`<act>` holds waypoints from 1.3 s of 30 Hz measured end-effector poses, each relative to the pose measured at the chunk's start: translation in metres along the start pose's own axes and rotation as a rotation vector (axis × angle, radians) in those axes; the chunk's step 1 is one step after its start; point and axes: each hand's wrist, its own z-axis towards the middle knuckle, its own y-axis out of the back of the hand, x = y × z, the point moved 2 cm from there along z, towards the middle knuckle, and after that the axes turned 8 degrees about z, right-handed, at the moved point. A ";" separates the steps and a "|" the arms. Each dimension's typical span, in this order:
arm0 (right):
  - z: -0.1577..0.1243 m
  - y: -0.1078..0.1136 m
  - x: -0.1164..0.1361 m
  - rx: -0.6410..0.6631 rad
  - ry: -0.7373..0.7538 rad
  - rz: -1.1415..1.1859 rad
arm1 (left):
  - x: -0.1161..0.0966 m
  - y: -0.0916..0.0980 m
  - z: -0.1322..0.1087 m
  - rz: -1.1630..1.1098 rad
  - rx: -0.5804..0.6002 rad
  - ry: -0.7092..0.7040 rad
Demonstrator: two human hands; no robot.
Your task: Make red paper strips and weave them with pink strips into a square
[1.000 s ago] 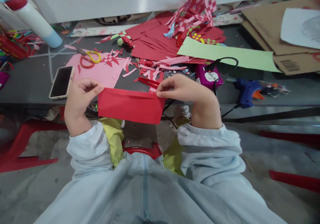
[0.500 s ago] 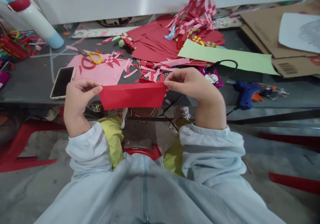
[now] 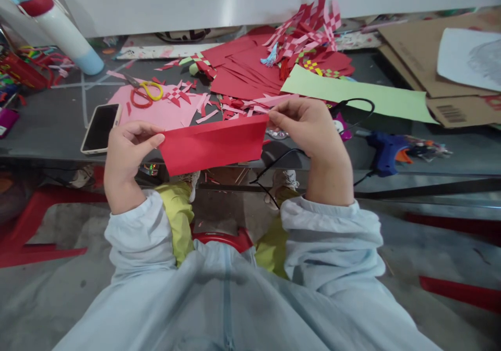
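A folded red paper sheet (image 3: 214,144) is held in the air over the near edge of the dark table (image 3: 50,126). My left hand (image 3: 127,155) pinches its left end, thumb on top. My right hand (image 3: 309,129) pinches its upper right corner, slightly higher than the left end, so the sheet tilts up to the right. Behind it lie red and pink paper strips (image 3: 238,108) and a pink sheet (image 3: 160,112).
A phone (image 3: 100,128) lies left of my left hand, red-and-yellow scissors (image 3: 141,93) behind it. A blue glue gun (image 3: 385,146) with black cable sits right. A pale green sheet (image 3: 352,94), red paper stack (image 3: 242,66), woven pieces (image 3: 313,27), cardboard (image 3: 430,48) and a bottle (image 3: 58,24) lie farther back.
Both hands have lifted the red sheet up and away from my lap toward the table. The right end rose more, and the visible face is narrower than before.
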 end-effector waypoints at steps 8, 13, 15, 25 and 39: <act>-0.007 -0.003 0.005 0.096 -0.077 0.140 | 0.001 -0.001 0.001 -0.085 -0.071 -0.028; -0.005 -0.028 -0.004 0.100 -0.202 0.290 | -0.002 -0.003 0.000 -0.125 -0.078 -0.066; -0.003 -0.036 -0.007 0.067 -0.211 0.336 | -0.004 -0.004 -0.001 -0.128 -0.041 -0.102; 0.007 -0.038 -0.009 -0.020 -0.109 0.384 | -0.028 -0.017 -0.013 -0.144 0.642 -0.032; -0.005 -0.062 0.004 0.338 -0.171 0.517 | -0.036 -0.053 -0.011 -0.201 0.323 -0.110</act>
